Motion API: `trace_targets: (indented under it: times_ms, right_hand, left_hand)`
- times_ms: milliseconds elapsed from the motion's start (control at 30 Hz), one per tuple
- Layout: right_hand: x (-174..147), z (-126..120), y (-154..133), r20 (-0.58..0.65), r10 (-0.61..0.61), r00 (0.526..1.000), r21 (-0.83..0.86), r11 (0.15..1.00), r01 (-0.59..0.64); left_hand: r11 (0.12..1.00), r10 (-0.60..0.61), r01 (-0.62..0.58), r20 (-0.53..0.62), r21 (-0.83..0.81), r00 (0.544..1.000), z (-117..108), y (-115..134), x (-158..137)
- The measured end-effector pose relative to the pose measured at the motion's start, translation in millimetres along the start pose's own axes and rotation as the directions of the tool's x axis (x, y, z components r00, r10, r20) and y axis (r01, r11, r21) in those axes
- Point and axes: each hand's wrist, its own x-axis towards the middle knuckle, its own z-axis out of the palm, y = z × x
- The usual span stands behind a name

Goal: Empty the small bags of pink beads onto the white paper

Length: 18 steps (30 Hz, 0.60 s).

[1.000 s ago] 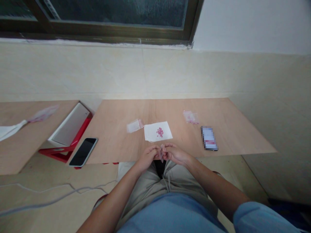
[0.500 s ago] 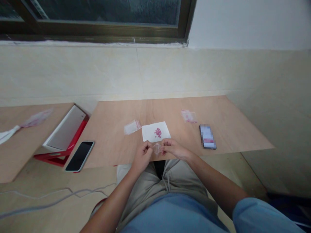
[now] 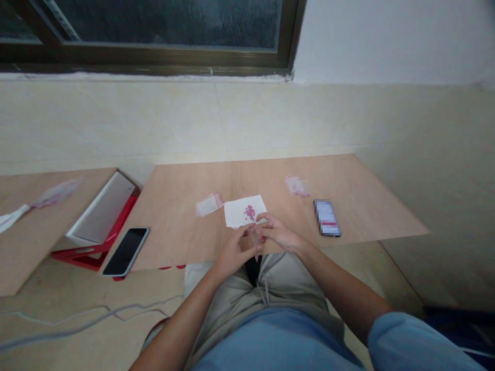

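Between my hands, at the table's front edge, is a small clear plastic bag (image 3: 254,239), partly hidden by the fingers. My left hand (image 3: 234,249) grips it from the left, thumb stretched below and fingers curled above. From the right, my right hand (image 3: 279,234) holds it with bent fingers, the index finger lifted near the paper. Just beyond the fingertips lies a white sheet of paper (image 3: 233,212), bearing a cluster of small pink-red beads (image 3: 249,212). Left of the paper rests another clear zip bag (image 3: 209,205) with a pink strip along one end.
A zip bag (image 3: 297,186) with pink bits lies back right, near a lit phone (image 3: 327,218). A dark-screened phone (image 3: 126,251) is at the left corner. Farther left are a white box (image 3: 102,211) on a red holder (image 3: 83,257), a second tabletop (image 3: 23,257) and floor cables (image 3: 85,325).
My hands have come closer together around the clear bag. My left thumb has reached right beneath it, and my right fingers have spread upward over the paper's corner. The view has shifted slightly.
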Motion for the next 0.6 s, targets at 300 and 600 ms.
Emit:
trace_targets:
  times_ms: [300,600]
  right_hand:
    - [-1,4,-15,-0.061,0.01,0.998,-0.013,1.0,-0.011]
    - [5,-6,-12,-0.128,-0.062,0.99,0.017,0.998,0.064]
  left_hand:
    - [0.945,-0.104,0.092,-0.019,-0.314,0.994,3,-14,6]
    - [0.831,-0.275,0.22,-0.034,-0.511,0.961,-1,-3,9]
